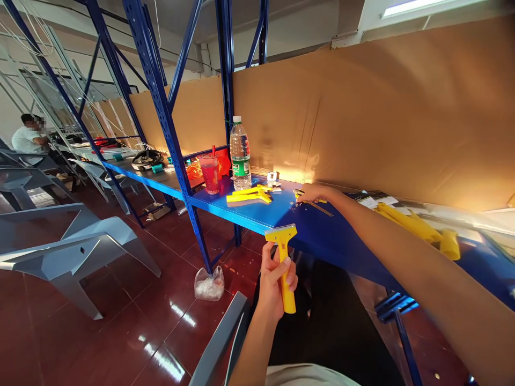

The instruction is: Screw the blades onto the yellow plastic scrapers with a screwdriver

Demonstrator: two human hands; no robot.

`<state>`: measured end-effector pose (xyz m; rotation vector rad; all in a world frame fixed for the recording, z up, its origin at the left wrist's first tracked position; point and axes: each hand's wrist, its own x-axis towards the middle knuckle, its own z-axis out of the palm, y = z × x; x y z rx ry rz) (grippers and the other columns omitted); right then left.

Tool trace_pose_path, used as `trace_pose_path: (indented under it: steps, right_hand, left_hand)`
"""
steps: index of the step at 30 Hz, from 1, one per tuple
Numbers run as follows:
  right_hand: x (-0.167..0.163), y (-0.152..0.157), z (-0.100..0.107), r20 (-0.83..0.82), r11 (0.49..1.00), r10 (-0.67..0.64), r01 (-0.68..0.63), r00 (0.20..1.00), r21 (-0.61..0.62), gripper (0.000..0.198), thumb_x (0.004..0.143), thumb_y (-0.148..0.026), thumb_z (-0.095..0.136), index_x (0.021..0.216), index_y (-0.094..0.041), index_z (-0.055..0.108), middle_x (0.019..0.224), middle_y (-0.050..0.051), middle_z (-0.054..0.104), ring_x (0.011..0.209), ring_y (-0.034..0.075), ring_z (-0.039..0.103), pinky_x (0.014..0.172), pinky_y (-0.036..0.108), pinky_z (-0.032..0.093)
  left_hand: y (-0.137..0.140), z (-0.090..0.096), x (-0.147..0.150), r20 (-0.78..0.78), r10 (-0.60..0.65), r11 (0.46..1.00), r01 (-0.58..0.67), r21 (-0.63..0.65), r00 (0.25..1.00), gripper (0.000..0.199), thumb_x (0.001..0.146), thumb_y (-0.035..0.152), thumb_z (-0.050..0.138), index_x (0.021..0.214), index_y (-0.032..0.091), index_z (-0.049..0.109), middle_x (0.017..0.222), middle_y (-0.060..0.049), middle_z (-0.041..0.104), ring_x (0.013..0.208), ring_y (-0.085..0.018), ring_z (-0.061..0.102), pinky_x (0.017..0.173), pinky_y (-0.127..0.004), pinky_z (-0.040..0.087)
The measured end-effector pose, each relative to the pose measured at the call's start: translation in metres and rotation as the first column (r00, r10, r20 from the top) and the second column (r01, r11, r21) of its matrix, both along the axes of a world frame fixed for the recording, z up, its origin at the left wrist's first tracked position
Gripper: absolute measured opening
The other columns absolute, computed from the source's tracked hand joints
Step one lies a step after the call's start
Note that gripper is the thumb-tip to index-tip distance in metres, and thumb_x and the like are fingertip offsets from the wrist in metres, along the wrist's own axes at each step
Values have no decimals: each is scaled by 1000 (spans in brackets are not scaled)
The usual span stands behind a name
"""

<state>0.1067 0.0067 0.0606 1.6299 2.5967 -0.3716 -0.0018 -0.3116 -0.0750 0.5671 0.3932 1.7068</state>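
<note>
My left hand is wrapped around the handle of a yellow scraper, held upright in front of the table edge with its wide head on top. My right hand reaches across the blue table, fingers drawn together low over a scatter of small metal pieces. Whatever lies between those fingertips is too small to make out. A thin metal strip rests beside this hand. To its left lie more yellow scrapers, and a small white object stands behind them.
A water bottle and a red cup with a straw stand near the blue rack post. Yellow handles lie at the right. A plastic bag and grey chair are on the floor side. A person sits far left.
</note>
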Motion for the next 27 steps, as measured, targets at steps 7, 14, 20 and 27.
trace_pose_path:
  steps: [7,14,20,27]
  right_hand:
    - [6,-9,7,-274,987,33,11,961,157,22,89,-25,74,74,-19,59,58,0,54,57,15,50,59,30,34]
    - [17,-60,21,-752,979,76,93,655,180,29,100,-52,68,99,-23,59,63,-7,50,49,10,39,51,27,38]
    - [28,-141,27,-958,994,76,-56,-275,95,45,73,-44,99,106,-26,75,95,-1,77,41,1,29,38,25,24]
    - [39,-196,21,-957,985,175,49,-231,168,34,81,-51,95,98,-25,80,95,3,81,39,3,33,36,28,26]
  left_hand:
    - [-1,1,-1,27,5,1000,-5,-3,1000,55,87,22,91,129,33,56,113,3,62,55,-1,45,47,-18,33]
    - [-1,0,5,36,-16,1000,17,-27,999,58,85,23,93,129,34,57,106,4,59,54,-1,42,46,-18,29]
    - [0,1,9,14,-18,999,18,-45,1000,60,80,23,95,126,35,57,110,4,60,54,-1,43,46,-18,27]
    - [-2,6,14,-22,-19,998,18,-60,1000,61,79,25,95,125,35,57,110,4,58,54,0,41,46,-18,26]
